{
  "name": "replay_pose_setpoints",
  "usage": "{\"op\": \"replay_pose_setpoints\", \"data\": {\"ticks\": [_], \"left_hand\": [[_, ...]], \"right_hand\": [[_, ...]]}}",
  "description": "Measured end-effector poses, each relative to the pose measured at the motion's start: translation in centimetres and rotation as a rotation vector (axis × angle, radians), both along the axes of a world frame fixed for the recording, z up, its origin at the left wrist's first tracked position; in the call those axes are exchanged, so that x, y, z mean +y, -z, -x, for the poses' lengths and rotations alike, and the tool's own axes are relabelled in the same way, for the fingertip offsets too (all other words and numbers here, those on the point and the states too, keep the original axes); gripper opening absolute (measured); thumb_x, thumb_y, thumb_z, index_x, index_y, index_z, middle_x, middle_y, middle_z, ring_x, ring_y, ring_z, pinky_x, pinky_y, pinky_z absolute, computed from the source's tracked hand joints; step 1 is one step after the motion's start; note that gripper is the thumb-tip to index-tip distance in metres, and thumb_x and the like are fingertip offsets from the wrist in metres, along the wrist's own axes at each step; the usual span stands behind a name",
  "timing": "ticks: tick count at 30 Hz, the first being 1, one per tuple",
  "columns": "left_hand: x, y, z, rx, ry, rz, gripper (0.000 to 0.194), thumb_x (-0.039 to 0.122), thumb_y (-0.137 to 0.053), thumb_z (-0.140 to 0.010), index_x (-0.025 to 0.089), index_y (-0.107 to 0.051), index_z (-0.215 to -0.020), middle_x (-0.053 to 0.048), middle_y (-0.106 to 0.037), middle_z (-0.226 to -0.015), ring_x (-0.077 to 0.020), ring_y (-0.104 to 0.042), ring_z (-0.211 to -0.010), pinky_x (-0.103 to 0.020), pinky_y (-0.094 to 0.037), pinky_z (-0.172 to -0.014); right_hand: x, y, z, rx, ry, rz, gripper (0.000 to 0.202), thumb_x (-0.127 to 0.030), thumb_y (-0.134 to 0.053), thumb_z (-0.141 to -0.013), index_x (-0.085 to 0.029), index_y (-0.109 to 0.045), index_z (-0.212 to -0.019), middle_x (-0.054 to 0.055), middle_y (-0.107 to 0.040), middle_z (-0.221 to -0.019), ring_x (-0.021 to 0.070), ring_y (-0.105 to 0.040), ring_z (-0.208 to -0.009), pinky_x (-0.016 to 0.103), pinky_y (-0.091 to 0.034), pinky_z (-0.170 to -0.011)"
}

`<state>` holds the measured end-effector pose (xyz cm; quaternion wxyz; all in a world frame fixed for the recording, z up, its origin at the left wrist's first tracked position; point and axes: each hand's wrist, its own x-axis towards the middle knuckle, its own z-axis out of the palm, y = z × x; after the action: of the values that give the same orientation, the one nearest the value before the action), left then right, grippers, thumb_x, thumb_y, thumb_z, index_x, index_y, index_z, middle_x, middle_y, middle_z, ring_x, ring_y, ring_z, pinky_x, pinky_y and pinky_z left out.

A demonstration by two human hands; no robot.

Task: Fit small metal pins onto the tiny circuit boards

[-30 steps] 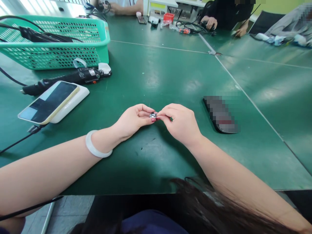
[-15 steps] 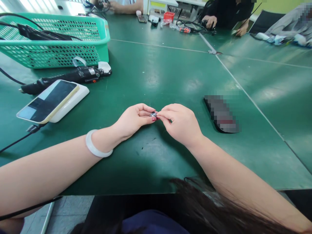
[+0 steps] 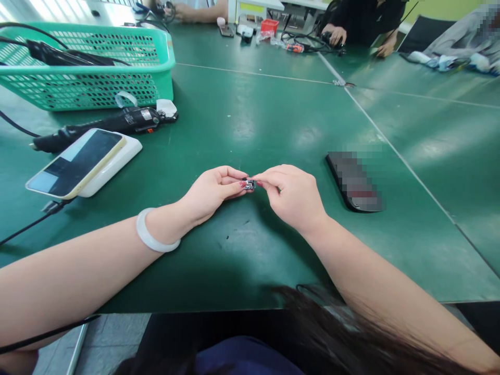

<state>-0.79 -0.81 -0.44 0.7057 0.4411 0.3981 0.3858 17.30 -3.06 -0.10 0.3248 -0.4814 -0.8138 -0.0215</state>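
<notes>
Between my hands, just above the green table (image 3: pixel 250 120), is a small black-and-silver part (image 3: pixel 249 184); it is too small for me to tell its kind. My left hand (image 3: pixel 216 190) pinches its left side between thumb and fingers. The fingertips of my right hand (image 3: pixel 291 195) are pinched at its upper right edge and touch it. My fingers hide part of it. A pale bangle (image 3: pixel 150 234) circles my left wrist.
At the left lie a phone (image 3: pixel 76 164) on a white block, a black electric screwdriver (image 3: pixel 113 122), and a green basket (image 3: pixel 166 78) holding black tools and cables. A black oblong case (image 3: pixel 353 182) lies right. Co-workers' hands (image 3: pixel 336 35), cables and a red box (image 3: pixel 269 26) are across the table.
The small part has turned between my fingers and shows more of its face. My left thumb has shifted up onto it, and my right fingertips have moved slightly along its edge.
</notes>
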Motion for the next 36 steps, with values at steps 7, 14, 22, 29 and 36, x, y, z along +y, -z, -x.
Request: {"op": "replay_pose_setpoints", "data": {"ticks": [7, 14, 22, 29, 36], "left_hand": [[-0.02, -0.18, -0.04, 0.004, -0.003, 0.001, 0.015, 0.013, -0.072, -0.075, 0.011, -0.065, -0.088, -0.006, -0.073, -0.085, -0.0115, -0.069, -0.081, -0.029, -0.051, -0.088], [-0.03, -0.38, -0.18, -0.005, -0.035, 0.025, 0.006, 0.014, -0.066, -0.079, 0.011, -0.066, -0.084, -0.005, -0.071, -0.084, -0.0108, -0.067, -0.081, -0.029, -0.051, -0.090], [0.04, -0.12, 0.11, 0.009, -0.001, 0.025, 0.019, 0.009, -0.071, -0.073, 0.011, -0.064, -0.090, -0.005, -0.073, -0.081, -0.0104, -0.068, -0.076, -0.027, -0.051, -0.084], [0.15, 0.04, 0.27, 0.010, 0.020, 0.001, 0.028, 0.011, -0.075, -0.069, 0.011, -0.062, -0.094, -0.005, -0.074, -0.085, -0.0105, -0.069, -0.079, -0.028, -0.050, -0.088], [0.26, 0.04, 0.41, 0.174, -0.038, -0.224, 0.028, 0.022, -0.078, -0.067, 0.014, -0.064, -0.090, -0.006, -0.074, -0.089, -0.0149, -0.069, -0.085, -0.035, -0.051, -0.092]], "right_hand": [[0.09, 0.25, -0.05, 0.091, 0.006, 0.118, 0.020, -0.023, -0.064, -0.083, -0.021, -0.073, -0.102, 0.002, -0.075, -0.093, 0.0176, -0.068, -0.084, 0.031, -0.053, -0.076], [0.08, 0.32, 0.16, 0.112, -0.020, 0.169, 0.016, -0.025, -0.062, -0.085, -0.025, -0.074, -0.096, 0.000, -0.075, -0.093, 0.0172, -0.067, -0.084, 0.031, -0.052, -0.073], [0.09, 0.27, 0.32, 0.111, -0.024, 0.174, 0.015, -0.025, -0.062, -0.086, -0.024, -0.074, -0.094, 0.002, -0.075, -0.092, 0.0175, -0.067, -0.082, 0.031, -0.051, -0.072], [0.40, 0.35, 0.19, 0.114, -0.038, 0.191, 0.013, -0.025, -0.062, -0.085, -0.022, -0.073, -0.092, 0.002, -0.075, -0.089, 0.0166, -0.065, -0.080, 0.030, -0.049, -0.073], [0.57, 0.28, -0.15, 0.114, -0.043, 0.206, 0.014, -0.029, -0.061, -0.086, -0.021, -0.073, -0.089, 0.002, -0.074, -0.085, 0.0147, -0.062, -0.072, 0.028, -0.048, -0.070]]}}
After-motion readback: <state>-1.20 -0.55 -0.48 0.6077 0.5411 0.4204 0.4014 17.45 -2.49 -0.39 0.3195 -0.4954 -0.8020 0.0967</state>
